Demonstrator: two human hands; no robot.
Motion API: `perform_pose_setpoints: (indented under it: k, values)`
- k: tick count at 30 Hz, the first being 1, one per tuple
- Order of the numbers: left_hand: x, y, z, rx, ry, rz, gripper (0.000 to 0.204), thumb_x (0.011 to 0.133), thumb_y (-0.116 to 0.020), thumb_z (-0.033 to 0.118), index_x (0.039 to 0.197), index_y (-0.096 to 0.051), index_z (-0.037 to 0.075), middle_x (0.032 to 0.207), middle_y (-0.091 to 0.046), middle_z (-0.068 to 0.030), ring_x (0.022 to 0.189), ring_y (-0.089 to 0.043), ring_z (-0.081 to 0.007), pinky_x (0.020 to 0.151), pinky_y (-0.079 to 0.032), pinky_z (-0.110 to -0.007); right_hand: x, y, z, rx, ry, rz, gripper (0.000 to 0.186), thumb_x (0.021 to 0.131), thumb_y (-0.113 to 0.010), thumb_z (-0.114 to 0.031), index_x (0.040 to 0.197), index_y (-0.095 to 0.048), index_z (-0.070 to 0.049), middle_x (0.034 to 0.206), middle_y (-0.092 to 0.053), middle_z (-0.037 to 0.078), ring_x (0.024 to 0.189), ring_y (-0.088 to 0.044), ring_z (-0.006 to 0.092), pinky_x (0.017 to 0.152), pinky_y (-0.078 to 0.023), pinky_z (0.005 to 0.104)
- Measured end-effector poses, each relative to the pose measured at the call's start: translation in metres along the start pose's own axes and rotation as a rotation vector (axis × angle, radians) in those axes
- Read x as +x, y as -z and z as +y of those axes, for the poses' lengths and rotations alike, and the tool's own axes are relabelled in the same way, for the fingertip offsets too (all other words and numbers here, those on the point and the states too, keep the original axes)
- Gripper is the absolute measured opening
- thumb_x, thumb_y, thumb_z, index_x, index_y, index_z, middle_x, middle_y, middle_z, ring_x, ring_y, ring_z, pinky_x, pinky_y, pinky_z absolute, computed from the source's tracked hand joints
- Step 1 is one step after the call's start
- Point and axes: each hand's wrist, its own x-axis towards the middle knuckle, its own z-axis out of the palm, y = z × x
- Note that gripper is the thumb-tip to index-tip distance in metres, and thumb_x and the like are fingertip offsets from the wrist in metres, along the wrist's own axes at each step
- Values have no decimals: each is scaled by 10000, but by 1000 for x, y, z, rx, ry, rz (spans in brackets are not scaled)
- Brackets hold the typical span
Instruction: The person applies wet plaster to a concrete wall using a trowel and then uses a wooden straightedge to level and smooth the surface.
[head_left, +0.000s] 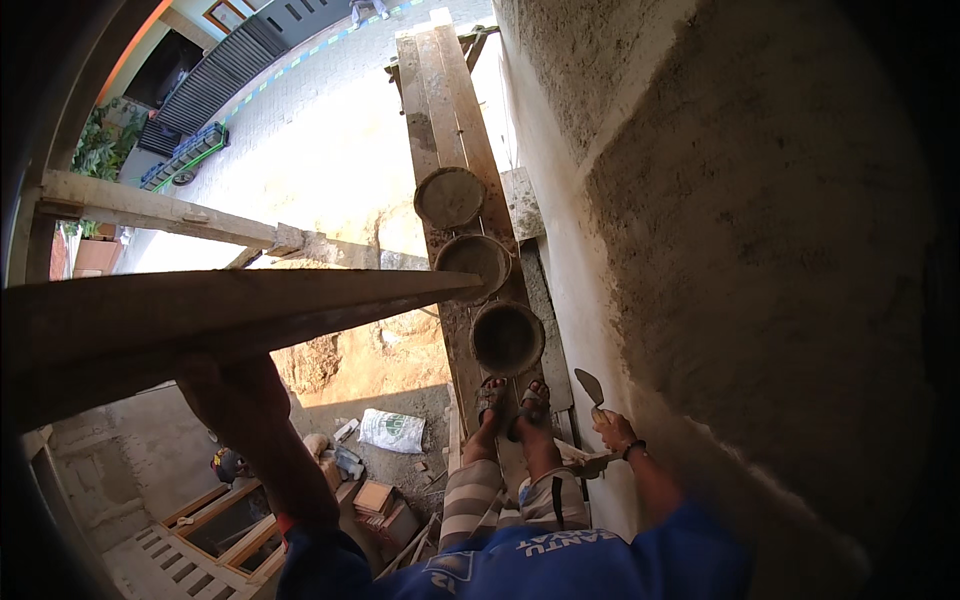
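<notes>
My left hand (238, 400) is raised against a long wooden beam (250, 305), its fingers closed at the beam's lower side and partly hidden in shadow. The beam slants across the view in front of the tubs. Low beside the wall, my right hand (615, 432) grips a small trowel (590, 386), its leaf-shaped blade pointing up and away from me. A pale flat piece (588, 461) lies close to that hand; I cannot make out what it is. Three round tubs stand in a row on the planks: a far one (419, 203), a middle one (509, 265) and a near one (541, 347).
My sandalled feet stand on a narrow plank scaffold (437, 110). A partly rough plastered wall (740, 240) rises along the right. Far below on the left are a white sack (392, 431), timber frames (225, 530) and rubble. Another beam (160, 209) crosses at the left.
</notes>
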Motion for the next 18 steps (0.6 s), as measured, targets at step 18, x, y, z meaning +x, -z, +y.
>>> perform_pose_setpoints:
  k: [18]
  values:
    - [238, -176, -325, 377, 104, -234, 453, 736, -817, 167, 1046, -545, -21, 958, -652, -116, 833, -642, -172, 735, -542, -312, -119, -59, 34, 635, -436, 125, 336, 859, -628, -161, 1189, -569, -134, 592, -508, 38, 435, -498, 145, 371, -411, 313]
